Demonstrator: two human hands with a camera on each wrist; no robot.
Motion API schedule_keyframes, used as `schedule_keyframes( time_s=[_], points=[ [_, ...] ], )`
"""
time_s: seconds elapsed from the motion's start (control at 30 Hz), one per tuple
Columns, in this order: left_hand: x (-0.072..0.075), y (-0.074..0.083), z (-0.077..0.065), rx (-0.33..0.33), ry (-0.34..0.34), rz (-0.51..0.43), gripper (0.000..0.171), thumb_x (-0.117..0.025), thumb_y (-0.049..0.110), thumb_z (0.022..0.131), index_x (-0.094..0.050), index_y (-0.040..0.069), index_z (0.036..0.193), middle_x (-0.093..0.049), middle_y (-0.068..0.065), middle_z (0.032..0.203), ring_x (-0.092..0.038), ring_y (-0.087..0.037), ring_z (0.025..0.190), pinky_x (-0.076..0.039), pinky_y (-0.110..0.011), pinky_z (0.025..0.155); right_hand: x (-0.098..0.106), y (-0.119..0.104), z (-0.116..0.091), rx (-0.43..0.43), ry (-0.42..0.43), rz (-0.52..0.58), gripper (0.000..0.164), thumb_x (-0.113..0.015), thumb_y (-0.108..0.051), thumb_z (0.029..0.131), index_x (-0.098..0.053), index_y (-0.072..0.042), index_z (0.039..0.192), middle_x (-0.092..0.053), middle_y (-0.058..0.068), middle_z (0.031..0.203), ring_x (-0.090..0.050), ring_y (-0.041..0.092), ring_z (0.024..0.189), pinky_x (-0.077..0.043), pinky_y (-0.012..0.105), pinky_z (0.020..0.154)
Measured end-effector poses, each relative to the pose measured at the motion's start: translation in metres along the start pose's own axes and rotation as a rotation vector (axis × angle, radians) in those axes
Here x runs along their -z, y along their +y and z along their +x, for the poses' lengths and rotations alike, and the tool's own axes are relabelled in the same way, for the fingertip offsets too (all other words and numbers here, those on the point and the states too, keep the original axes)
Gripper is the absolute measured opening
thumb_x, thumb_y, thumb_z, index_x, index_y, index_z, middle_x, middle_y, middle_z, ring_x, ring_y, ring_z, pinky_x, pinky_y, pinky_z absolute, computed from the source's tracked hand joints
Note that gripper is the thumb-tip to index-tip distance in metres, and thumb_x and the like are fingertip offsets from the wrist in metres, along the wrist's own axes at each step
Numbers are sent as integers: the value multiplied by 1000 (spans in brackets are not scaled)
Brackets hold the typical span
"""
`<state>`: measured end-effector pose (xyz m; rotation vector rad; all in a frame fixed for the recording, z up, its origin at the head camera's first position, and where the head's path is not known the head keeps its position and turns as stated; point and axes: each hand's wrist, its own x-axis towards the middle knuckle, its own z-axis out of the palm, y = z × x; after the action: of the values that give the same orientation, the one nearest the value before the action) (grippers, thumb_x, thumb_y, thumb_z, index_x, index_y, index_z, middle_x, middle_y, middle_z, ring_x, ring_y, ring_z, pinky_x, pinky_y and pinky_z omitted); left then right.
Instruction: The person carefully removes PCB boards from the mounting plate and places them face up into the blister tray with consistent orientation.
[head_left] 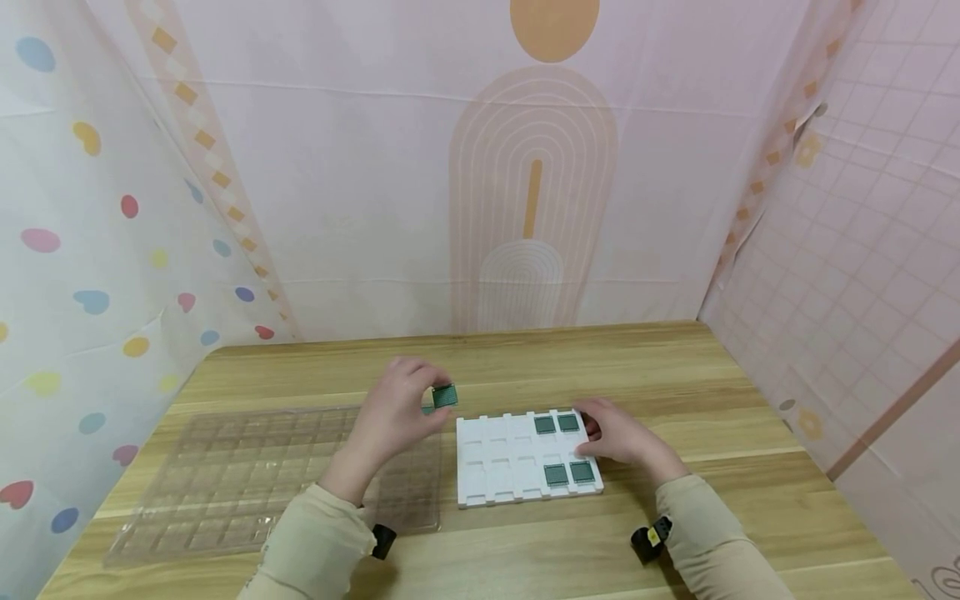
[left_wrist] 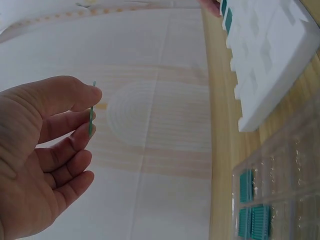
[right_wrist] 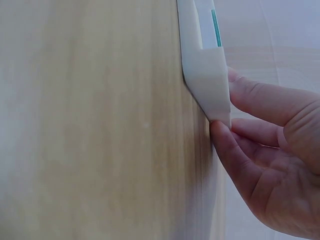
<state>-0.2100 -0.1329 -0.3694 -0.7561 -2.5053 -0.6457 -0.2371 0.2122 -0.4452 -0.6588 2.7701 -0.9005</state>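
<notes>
My left hand [head_left: 392, 410] pinches a small green circuit board [head_left: 445, 395] between thumb and fingertips, raised near the left back corner of a white tray [head_left: 472, 448]. Edge-on, the board shows as a thin green strip in the left wrist view. At the tray's right side, my right hand [head_left: 621, 435] grips the edge, thumb on top and fingers against the side. Similar green boards sit in the tray's two right columns, two in the back row [head_left: 544, 426] and two in the front row [head_left: 556, 475]. The pockets further left hold nothing.
A large clear plastic tray [head_left: 217, 487] with many pockets lies left of the white tray, partly under my left forearm. A few green boards [left_wrist: 260, 222] sit at one end of it. Behind the wooden table [head_left: 525, 550] hangs a patterned cloth [head_left: 360, 208].
</notes>
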Motion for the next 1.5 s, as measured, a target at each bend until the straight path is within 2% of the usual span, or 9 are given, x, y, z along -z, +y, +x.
schedule_keyframes(
  time_s=[0.33, 0.6, 0.7, 0.87, 1.03, 1.2, 1.5],
  points=[
    [-6, -17, -4, 43, -67, 19, 21, -83, 9, 73, -70, 9, 90, -65, -3, 94, -54, -27, 96, -48, -41, 83, 0, -1, 0, 6, 5, -17, 68, -82, -9, 81, -48, 11, 137, -53, 24, 126, -59, 24, 95, -51, 35, 80],
    [-15, -30, -7, 84, -163, 71, 22, -84, 16, 74, -70, 9, 90, -65, -6, 98, -53, -27, 95, -47, -40, 79, 0, 0, 0, 0, 7, -9, 68, -82, -9, 80, -48, 11, 136, -54, 23, 126, -59, 23, 95, -51, 34, 80],
    [-18, -33, -8, 93, -189, 79, 22, -83, 16, 74, -71, 8, 91, -66, -6, 98, -54, -28, 96, -48, -41, 81, 0, 0, 0, -1, 8, -3, 69, -82, -8, 80, -48, 11, 137, -53, 24, 126, -59, 23, 95, -51, 35, 80],
    [-26, -40, -11, 72, -208, 91, 21, -84, 13, 74, -72, 7, 91, -67, -6, 97, -55, -28, 99, -49, -42, 86, -1, 0, -1, -14, 5, 9, 69, -82, -8, 81, -47, 10, 138, -52, 24, 128, -59, 24, 96, -52, 35, 81],
    [-31, -45, -14, 48, -217, 98, 21, -84, 11, 74, -73, 6, 91, -67, -4, 93, -55, -26, 94, -49, -40, 82, -1, 0, 0, -10, 5, 6, 69, -82, -8, 81, -48, 10, 138, -53, 24, 127, -59, 24, 96, -52, 35, 80],
    [-33, -47, -15, 47, -232, 101, 21, -83, 11, 74, -73, 6, 92, -66, -4, 92, -54, -25, 90, -49, -39, 78, -1, 0, 0, -13, 6, 4, 69, -82, -8, 80, -48, 10, 137, -53, 23, 127, -59, 23, 95, -51, 35, 80],
    [-35, -56, -16, 60, -287, 106, 22, -84, 13, 75, -74, 6, 94, -67, -2, 92, -55, -23, 91, -49, -40, 81, -1, 1, 0, -27, 8, 0, 69, -82, -10, 81, -48, 8, 139, -53, 23, 129, -59, 23, 96, -51, 36, 81]
  ],
)
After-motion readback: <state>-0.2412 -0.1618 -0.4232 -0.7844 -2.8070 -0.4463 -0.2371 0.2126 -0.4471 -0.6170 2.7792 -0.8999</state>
